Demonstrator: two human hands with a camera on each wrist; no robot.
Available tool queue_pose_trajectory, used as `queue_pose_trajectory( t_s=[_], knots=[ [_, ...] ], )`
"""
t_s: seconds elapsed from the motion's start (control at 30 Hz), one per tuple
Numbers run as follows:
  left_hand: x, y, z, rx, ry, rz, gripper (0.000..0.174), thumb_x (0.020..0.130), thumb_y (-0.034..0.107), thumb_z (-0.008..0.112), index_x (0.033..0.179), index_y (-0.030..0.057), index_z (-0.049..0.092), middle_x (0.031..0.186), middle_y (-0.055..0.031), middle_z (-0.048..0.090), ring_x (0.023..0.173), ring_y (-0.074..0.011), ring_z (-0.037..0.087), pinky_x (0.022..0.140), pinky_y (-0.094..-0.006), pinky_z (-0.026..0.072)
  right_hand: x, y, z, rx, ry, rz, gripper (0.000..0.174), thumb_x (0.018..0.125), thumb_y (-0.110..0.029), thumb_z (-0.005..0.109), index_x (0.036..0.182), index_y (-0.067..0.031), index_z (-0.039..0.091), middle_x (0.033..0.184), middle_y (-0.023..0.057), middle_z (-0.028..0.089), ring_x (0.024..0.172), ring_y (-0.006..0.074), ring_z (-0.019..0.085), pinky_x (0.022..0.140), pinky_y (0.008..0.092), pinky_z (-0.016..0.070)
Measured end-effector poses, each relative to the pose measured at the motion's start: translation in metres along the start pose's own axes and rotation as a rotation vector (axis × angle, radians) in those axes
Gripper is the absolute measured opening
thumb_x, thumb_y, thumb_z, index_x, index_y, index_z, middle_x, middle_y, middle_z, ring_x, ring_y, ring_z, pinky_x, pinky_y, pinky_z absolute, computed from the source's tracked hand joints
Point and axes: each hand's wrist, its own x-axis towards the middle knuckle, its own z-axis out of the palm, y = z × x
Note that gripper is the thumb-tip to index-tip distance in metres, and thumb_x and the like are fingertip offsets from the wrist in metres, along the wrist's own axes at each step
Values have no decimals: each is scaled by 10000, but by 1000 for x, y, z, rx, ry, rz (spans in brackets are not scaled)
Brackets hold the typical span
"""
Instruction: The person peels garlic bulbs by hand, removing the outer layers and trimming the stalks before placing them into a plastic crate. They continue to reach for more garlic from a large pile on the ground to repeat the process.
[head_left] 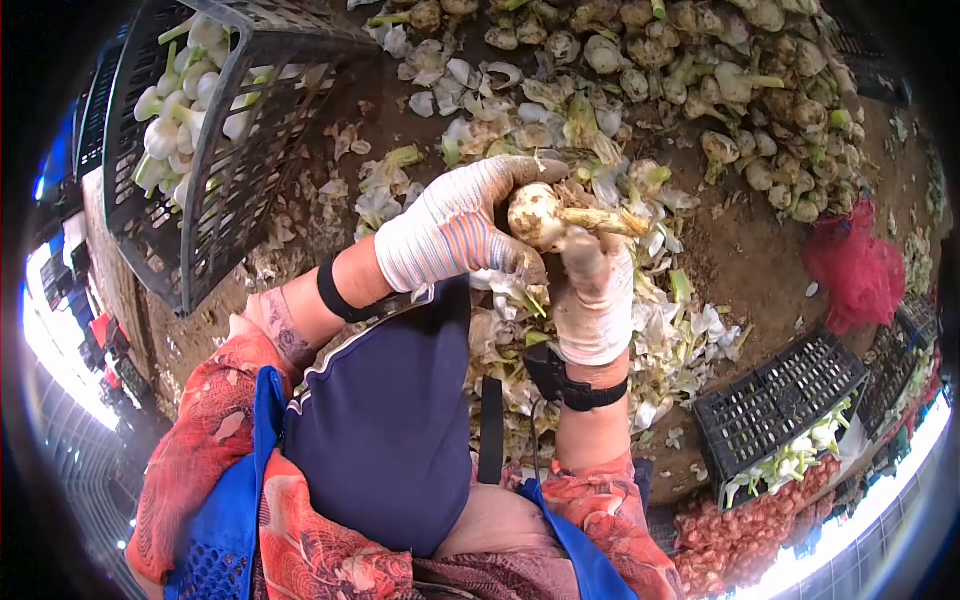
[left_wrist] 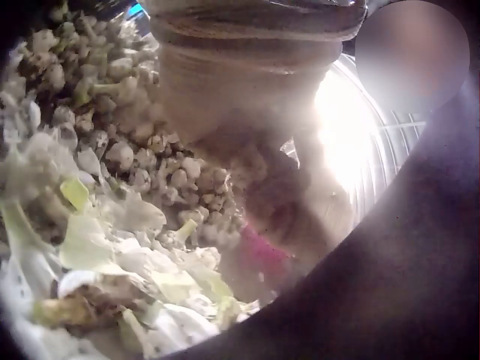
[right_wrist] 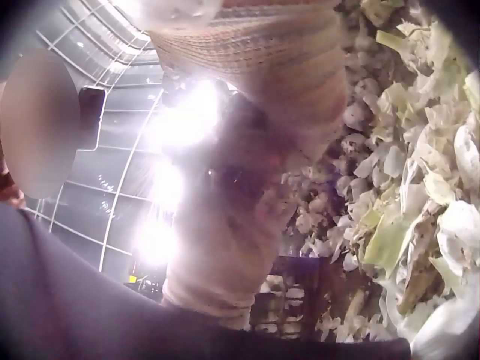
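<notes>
A garlic bulb, soil-stained and with a dry cut stem pointing right, is between my two hands in the head view. My left hand, in a striped knitted glove, curls its fingers and thumb round the bulb's left side. From below, my right hand, in a pale glove, grips the bulb near the base of its stem. Some of the right fingers are hidden behind the bulb. In both wrist views the gloves look blurred and the bulb does not show clearly.
Peeled skins and leaf scraps litter the ground under my hands. A big heap of untrimmed garlic lies ahead. At left stands a black crate holding clean bulbs; another crate and a pink net bag are at right.
</notes>
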Motion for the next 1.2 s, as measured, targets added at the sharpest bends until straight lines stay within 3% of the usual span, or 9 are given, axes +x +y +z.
queue_pose_trajectory(
  t_s=[0.13,0.43,0.53,0.63,0.8,0.87,1.0,1.1,1.2],
  knots=[
    [-6,4,-2,407,18,85,914,614,53,927,1403,22,466,1325,-84,594,1216,-185,554,1032,-351,467,-2,-15,23,1,60,40,478,856,-211,746,1239,32,594,1082,90,683,948,160,641,853,294,514],
    [-7,5,-1,-166,28,-55,1012,548,180,974,1398,4,453,1303,-86,594,1204,-183,559,1038,-338,459,-4,-11,11,174,-10,176,338,888,-164,697,1167,20,644,1037,76,697,899,144,656,818,298,532],
    [-10,13,-2,-36,62,-103,916,635,359,938,1349,-11,500,1198,-69,634,1090,-147,594,973,-301,477,-4,-13,15,49,14,92,285,902,-141,666,1138,19,657,1007,69,703,864,135,656,781,294,533],
    [-11,2,-18,-99,-94,-186,862,828,712,625,1248,-41,588,976,-55,667,843,-94,587,755,-259,490,-1,-17,20,-90,21,43,251,912,-113,639,1125,18,662,1002,66,705,857,131,653,771,288,530],
    [-3,8,-18,146,37,-98,647,967,532,565,1350,10,549,931,-27,689,748,-89,610,642,-230,493,4,-8,15,-221,134,-98,229,910,-61,623,1131,-12,657,1007,63,703,871,130,649,789,275,525],
    [-4,21,-13,509,3,-88,656,886,419,725,1375,29,527,1029,-47,693,876,-107,635,774,-255,525,-1,-13,19,-143,191,-4,208,906,-29,620,1110,-10,652,985,55,697,880,145,646,819,286,523],
    [-2,8,-6,279,26,-22,823,697,235,879,1401,28,504,1258,-69,624,1152,-137,564,1017,-297,445,-1,0,10,-538,106,-457,203,901,-1,611,1102,-9,635,948,41,682,838,138,653,742,260,539],
    [-3,18,-13,50,-138,-202,902,686,252,884,1449,37,454,1216,-56,646,1111,-125,582,993,-304,463,-7,-21,20,-165,170,14,319,909,-89,598,1208,20,580,971,70,687,809,137,655,724,270,541],
    [-11,36,2,109,-285,-181,952,656,253,898,1460,31,438,1195,-61,652,1095,-123,588,989,-310,466,15,17,-3,-3,249,55,213,886,-43,535,1074,11,619,933,64,671,772,120,619,685,263,527]
  ],
)
